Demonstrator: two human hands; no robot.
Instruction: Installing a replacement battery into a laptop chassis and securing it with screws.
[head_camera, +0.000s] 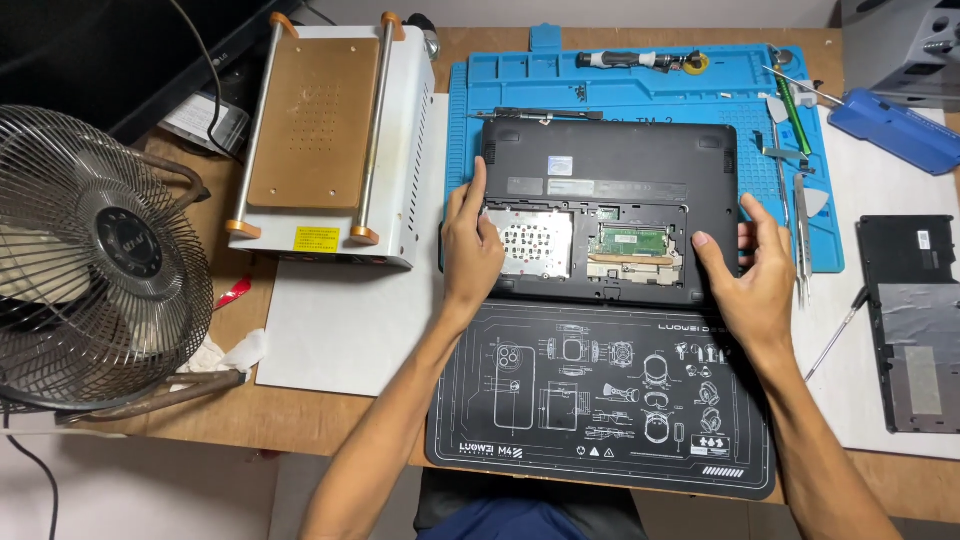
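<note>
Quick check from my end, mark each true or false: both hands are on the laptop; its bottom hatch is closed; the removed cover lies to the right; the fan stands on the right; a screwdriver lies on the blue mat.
1. Both hands are on the laptop. True: the left hand and the right hand rest on the laptop.
2. Its bottom hatch is closed. False: the bay is open, boards showing.
3. The removed cover lies to the right. True.
4. The fan stands on the right. False: it stands on the left.
5. A screwdriver lies on the blue mat. True.
</note>
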